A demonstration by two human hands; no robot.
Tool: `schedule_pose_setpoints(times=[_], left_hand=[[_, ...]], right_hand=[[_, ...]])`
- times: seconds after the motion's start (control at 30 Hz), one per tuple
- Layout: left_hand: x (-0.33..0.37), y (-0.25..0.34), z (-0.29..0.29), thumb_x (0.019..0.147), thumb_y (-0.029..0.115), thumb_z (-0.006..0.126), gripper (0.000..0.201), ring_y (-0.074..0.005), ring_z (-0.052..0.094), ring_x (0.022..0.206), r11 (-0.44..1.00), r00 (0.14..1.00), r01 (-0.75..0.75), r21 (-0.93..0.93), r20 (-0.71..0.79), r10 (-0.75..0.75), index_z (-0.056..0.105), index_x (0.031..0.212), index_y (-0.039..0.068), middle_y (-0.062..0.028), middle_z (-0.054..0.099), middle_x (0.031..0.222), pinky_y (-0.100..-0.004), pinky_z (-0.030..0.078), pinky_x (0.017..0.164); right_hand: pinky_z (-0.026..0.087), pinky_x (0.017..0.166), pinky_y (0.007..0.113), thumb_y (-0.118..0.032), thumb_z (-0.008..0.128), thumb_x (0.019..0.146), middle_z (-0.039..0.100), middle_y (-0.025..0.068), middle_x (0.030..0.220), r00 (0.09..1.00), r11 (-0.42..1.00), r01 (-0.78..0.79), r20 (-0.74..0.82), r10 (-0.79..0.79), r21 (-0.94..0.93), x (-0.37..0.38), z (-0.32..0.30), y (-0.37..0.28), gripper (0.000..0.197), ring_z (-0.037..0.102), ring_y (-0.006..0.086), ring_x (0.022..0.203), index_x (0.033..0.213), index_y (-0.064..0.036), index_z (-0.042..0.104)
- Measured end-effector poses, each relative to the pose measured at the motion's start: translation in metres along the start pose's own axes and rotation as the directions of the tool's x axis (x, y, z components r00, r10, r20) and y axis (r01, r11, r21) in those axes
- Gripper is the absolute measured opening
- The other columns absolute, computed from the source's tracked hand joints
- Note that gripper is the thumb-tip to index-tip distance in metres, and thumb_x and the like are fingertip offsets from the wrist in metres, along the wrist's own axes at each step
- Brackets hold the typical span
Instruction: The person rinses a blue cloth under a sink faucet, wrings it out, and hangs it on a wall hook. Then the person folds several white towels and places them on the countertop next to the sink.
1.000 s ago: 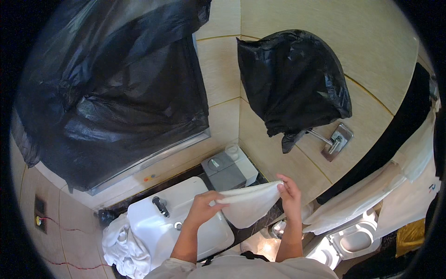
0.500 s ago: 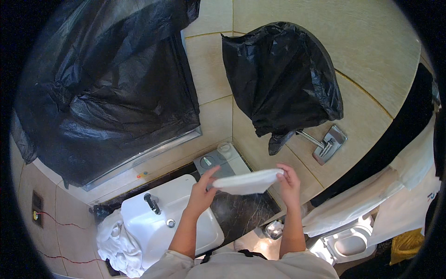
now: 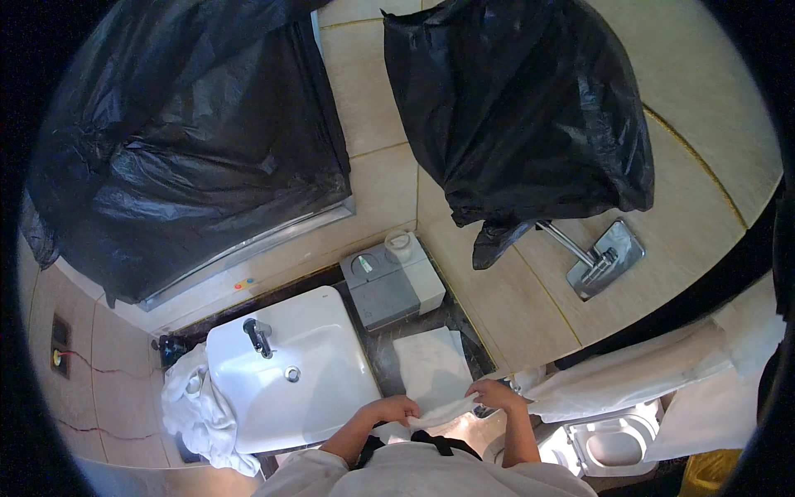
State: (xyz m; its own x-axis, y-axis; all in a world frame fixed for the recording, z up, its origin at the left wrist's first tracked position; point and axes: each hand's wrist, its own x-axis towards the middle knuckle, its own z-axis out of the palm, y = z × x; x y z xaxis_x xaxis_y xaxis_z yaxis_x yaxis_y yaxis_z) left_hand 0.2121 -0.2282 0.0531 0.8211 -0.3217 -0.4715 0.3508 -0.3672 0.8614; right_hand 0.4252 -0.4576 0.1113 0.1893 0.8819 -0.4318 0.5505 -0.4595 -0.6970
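A folded white towel (image 3: pixel 432 367) lies flat on the dark counter to the right of the white washbasin (image 3: pixel 286 373). My left hand (image 3: pixel 397 408) grips the towel's near edge on the left side. My right hand (image 3: pixel 493 393) holds the near edge on the right side. Both forearms rise from the lower edge of the picture, in white sleeves.
A grey box (image 3: pixel 391 282) with small containers stands at the back of the counter. Crumpled white towels (image 3: pixel 195 406) lie left of the basin. Black plastic bags (image 3: pixel 199 141) cover the mirror and a wall fixture (image 3: pixel 522 116). A toilet (image 3: pixel 609 443) is at lower right.
The towel was held up in the air between both hands; now it lies on the counter, with both hands lowered to its near edge.
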Motion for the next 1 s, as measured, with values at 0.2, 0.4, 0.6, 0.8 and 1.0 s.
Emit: schedule_pose_setpoints(times=[0.2, 0.4, 0.6, 0.8, 1.0], left_hand=[[0.014, -0.021, -0.033, 0.073, 0.007, 0.066, 0.029, -0.0181, 0.056, 0.082, 0.985, 0.985, 0.075, -0.156, -0.144, -0.098, 0.059, 0.101, 0.003, -0.0041, 0.062, 0.085, -0.0310, 0.046, 0.075], [0.041, -0.049, -0.057, 0.080, 0.017, 0.066, 0.026, -0.0202, 0.059, 0.080, 0.355, 0.687, -0.479, -0.803, -0.594, -0.418, 0.059, 0.101, 0.004, -0.0059, 0.062, 0.088, -0.0354, 0.047, 0.073], [0.075, -0.042, -0.008, 0.080, 0.025, 0.069, 0.038, -0.0234, 0.059, 0.084, 0.553, 0.577, -0.126, -0.823, -0.515, -0.634, 0.058, 0.108, 0.002, -0.0121, 0.062, 0.093, -0.0388, 0.049, 0.074], [0.092, -0.040, 0.018, 0.080, 0.018, 0.067, 0.032, -0.0234, 0.058, 0.077, 0.879, 0.355, -0.322, -0.352, -0.906, -0.232, 0.055, 0.101, -0.003, -0.0120, 0.062, 0.088, -0.0339, 0.046, 0.069], [0.081, -0.028, 0.034, 0.086, 0.019, 0.057, 0.026, -0.0424, 0.056, 0.085, 0.932, 0.231, -0.014, -0.363, -0.908, -0.350, 0.052, 0.099, -0.003, -0.0229, 0.060, 0.088, -0.0417, 0.045, 0.074]], right_hand=[[0.045, 0.082, 0.033, -0.004, 0.061, 0.074, 0.064, 0.0089, 0.092, 0.999, 0.994, 0.037, -0.030, -0.034, 0.101, 0.055, -0.027, 0.025, 0.024, 0.059, 0.0211, 0.089, 0.098, -0.0064, 0.065], [0.043, 0.088, 0.034, -0.013, 0.060, 0.082, 0.057, 0.0138, 0.110, 0.813, 0.854, 0.100, -0.537, 0.225, 0.511, 0.156, -0.025, 0.049, 0.048, 0.055, 0.0211, 0.099, 0.127, -0.0035, 0.045], [0.038, 0.096, 0.043, -0.017, 0.065, 0.079, 0.047, 0.0256, 0.124, 0.778, 0.925, -0.270, -0.505, 0.374, 0.269, 0.160, 0.032, 0.054, 0.066, 0.047, 0.0380, 0.115, 0.135, -0.0033, 0.032], [0.044, 0.088, 0.044, -0.006, 0.062, 0.077, 0.057, 0.0238, 0.108, 0.676, 0.972, -0.196, -0.701, 0.230, 0.130, 0.150, 0.055, 0.077, 0.047, 0.056, 0.0371, 0.101, 0.121, -0.0011, 0.047], [0.046, 0.082, 0.043, -0.013, 0.061, 0.082, 0.060, 0.0234, 0.101, 0.553, 0.949, 0.046, -0.799, 0.237, 0.313, 0.155, 0.043, 0.053, 0.036, 0.058, 0.0377, 0.094, 0.115, 0.0004, 0.053]])
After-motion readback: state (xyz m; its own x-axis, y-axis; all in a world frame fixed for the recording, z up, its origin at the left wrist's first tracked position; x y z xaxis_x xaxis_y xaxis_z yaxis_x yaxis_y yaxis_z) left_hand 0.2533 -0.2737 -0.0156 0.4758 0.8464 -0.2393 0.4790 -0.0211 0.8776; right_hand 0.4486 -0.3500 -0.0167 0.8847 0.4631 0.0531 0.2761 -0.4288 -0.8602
